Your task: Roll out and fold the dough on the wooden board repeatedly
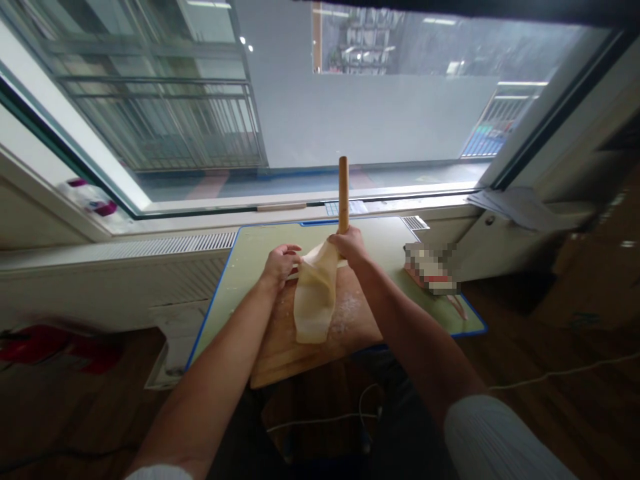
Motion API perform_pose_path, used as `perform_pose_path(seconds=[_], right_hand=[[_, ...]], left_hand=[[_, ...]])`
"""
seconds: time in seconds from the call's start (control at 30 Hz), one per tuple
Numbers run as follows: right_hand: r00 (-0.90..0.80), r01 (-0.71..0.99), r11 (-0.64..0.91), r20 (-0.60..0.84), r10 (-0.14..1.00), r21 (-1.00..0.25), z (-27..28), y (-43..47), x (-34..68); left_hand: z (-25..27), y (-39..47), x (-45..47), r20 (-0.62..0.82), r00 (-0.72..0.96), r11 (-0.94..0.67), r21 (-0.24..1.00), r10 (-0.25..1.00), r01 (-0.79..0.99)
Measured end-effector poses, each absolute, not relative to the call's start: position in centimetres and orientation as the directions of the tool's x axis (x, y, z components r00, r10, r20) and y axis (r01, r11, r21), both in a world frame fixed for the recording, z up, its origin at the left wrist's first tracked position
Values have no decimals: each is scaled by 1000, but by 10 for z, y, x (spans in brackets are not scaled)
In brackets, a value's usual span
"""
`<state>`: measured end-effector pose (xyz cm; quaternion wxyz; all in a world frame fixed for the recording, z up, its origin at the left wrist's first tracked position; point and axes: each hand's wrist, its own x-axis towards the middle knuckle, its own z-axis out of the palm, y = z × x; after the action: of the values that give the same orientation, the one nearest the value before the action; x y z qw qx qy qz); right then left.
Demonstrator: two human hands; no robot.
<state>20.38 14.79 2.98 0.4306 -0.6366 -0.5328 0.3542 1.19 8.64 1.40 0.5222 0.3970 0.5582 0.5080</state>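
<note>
A sheet of pale dough (315, 303) hangs in folds over a wooden board (277, 353), its near end close to the board's middle. My right hand (351, 245) is wrapped around the lower part of a wooden rolling pin (343, 190), which points up and away from me. The dough's top edge runs up to that hand. On the left, my left hand (281, 264) has its fingers at the dough's upper left edge and appears to pinch it; the fingertips are partly hidden. White flour (347, 310) dusts the board right of the dough.
Under the board stands a pale green table (255, 247) with a blue rim. A blurred-out item (431, 268) lies on its right side. Behind the table are a windowsill (200, 220) and a large window. A bottle (93, 200) stands at the sill's left, papers (515, 208) at its right.
</note>
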Motion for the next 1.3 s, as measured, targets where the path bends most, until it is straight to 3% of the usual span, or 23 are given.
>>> perform_pose_path(seconds=[0.27, 0.43, 0.53, 0.63, 0.87, 1.07, 1.2, 1.3], right_hand=[[33, 70, -22, -19, 999, -997, 40, 130, 188], [-96, -118, 33, 44, 994, -992, 45, 110, 194], [-137, -174, 54, 79, 987, -983, 48, 101, 199], [-147, -202, 40, 71, 987, -979, 46, 87, 209], [-147, -223, -253, -224, 963, -941, 34, 62, 238], [-155, -324, -150, -104, 982, -934, 44, 70, 239], [-111, -403, -128, -91, 990, -906, 58, 75, 241], [-103, -366, -135, -104, 989, -921, 66, 78, 244]], left_hand=[[13, 105, 3, -308, -99, 311, 950, 946, 18], [19, 126, 17, -412, 42, 414, 902, 910, -121], [18, 132, 27, -349, 52, 348, 892, 936, -287], [21, 133, 32, -282, 84, 294, 900, 956, -323], [54, 117, 39, 4, 211, 76, 926, 977, -371], [68, 97, 46, -27, 308, 129, 939, 951, -317], [70, 87, 47, -42, 320, 128, 959, 947, -251], [70, 83, 51, -18, 332, 101, 966, 943, -237]])
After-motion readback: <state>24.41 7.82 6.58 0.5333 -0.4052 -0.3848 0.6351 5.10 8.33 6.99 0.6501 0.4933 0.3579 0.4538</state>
